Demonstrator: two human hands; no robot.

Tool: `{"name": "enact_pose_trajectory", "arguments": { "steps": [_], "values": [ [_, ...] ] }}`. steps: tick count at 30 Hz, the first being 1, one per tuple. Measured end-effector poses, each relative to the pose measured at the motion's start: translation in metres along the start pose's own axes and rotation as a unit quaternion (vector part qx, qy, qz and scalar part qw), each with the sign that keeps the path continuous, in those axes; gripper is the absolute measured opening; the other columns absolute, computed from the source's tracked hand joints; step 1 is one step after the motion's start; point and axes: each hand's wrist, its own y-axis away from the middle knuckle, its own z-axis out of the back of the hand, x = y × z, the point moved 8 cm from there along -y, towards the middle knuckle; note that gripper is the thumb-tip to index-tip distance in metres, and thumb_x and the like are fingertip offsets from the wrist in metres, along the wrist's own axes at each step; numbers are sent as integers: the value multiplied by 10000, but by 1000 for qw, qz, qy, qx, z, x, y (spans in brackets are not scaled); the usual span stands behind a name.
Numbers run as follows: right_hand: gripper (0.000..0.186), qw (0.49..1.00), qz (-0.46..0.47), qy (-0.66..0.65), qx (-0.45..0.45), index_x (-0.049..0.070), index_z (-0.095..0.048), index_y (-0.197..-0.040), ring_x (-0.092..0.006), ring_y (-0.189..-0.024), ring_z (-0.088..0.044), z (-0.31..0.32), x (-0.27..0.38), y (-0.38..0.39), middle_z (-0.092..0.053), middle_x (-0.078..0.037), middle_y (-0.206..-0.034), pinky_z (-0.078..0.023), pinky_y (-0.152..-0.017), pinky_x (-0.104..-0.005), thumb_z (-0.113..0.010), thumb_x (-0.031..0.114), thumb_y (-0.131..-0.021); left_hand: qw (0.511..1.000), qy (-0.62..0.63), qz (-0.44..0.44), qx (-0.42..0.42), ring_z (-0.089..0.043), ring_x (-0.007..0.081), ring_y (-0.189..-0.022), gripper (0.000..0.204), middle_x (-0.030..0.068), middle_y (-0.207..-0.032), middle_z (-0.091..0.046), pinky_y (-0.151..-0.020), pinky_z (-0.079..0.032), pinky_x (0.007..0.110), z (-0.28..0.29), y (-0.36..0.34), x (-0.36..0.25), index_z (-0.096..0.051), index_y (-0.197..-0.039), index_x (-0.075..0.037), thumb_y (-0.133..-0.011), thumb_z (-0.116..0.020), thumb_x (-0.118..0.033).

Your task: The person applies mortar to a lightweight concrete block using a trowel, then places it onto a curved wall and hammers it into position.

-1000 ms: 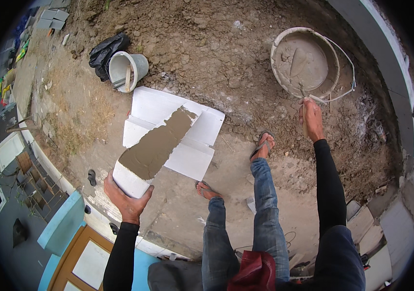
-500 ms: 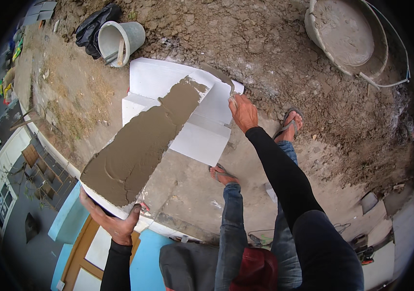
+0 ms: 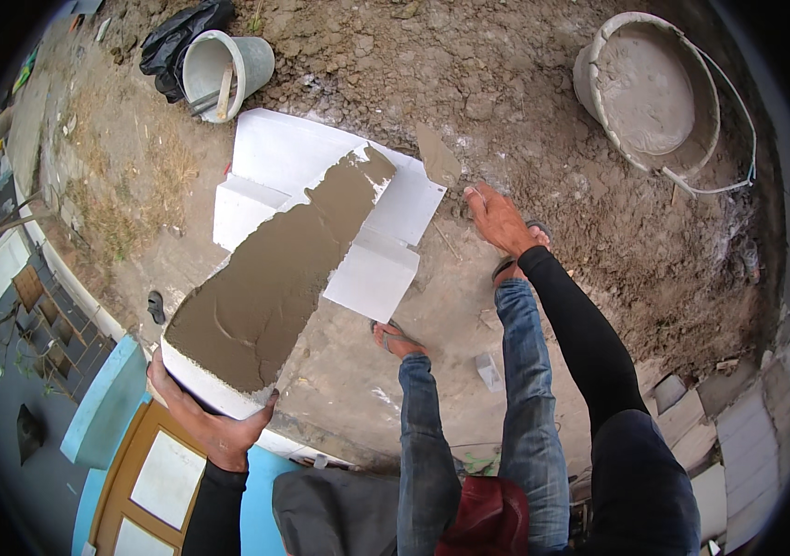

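My left hand grips the near end of a long white panel, its thumb over the near edge and fingers along the side. A layer of wet grey mortar covers most of the panel's top, with ragged edges and a ridge mark near my hand. My right hand is closed around the handle of a trowel, the handle mostly hidden by the fingers. The mortar-smeared trowel blade is off the panel, just right of its far end. Beneath the panel lies a folded white sheet.
A bucket of wet grey mix stands at the far right. At the far left a grey bucket lies tilted with a wooden stick inside, beside a black plastic bag. My sandalled feet are on the ground close to the sheet.
My right hand has drawn the trowel outward, and its blade has turned. The left hand keeps its grip on the panel. The whole view has shifted slightly.
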Motion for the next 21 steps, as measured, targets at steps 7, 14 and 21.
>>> {"name": "enact_pose_trajectory", "arguments": {
  "steps": [7,14,21],
  "values": [
    [504,976,25,-50,209,7,-679,-1046,-260,-602,-674,-81,8,-103,-668,-153,-775,-536,-735,-409,-426,439,-987,995,-90,-36,-18,-422,400,-1351,1275,234,-1472,-370,-1117,-332,512,3,7,0,-282,-1524,27,-648,-728,-786],
    [443,932,-91,-135,324,21,-654,-1032,-145,-509,-567,-74,-25,-67,-566,-45,-650,-467,-437,-328,-463,419,-994,991,-131,-17,-1,-384,436,-1387,1301,264,-1507,-339,-1120,-318,548,5,10,3,-273,-1533,22,-657,-656,-861],
    [406,860,-206,-334,327,59,-611,-1087,-87,-484,-445,-87,-11,-72,-469,21,-709,-413,-423,-261,-439,419,-1015,986,-167,-16,13,-383,436,-1388,1295,266,-1501,-340,-1110,-326,541,12,15,2,-250,-1535,26,-676,-635,-862]
  ]
}}
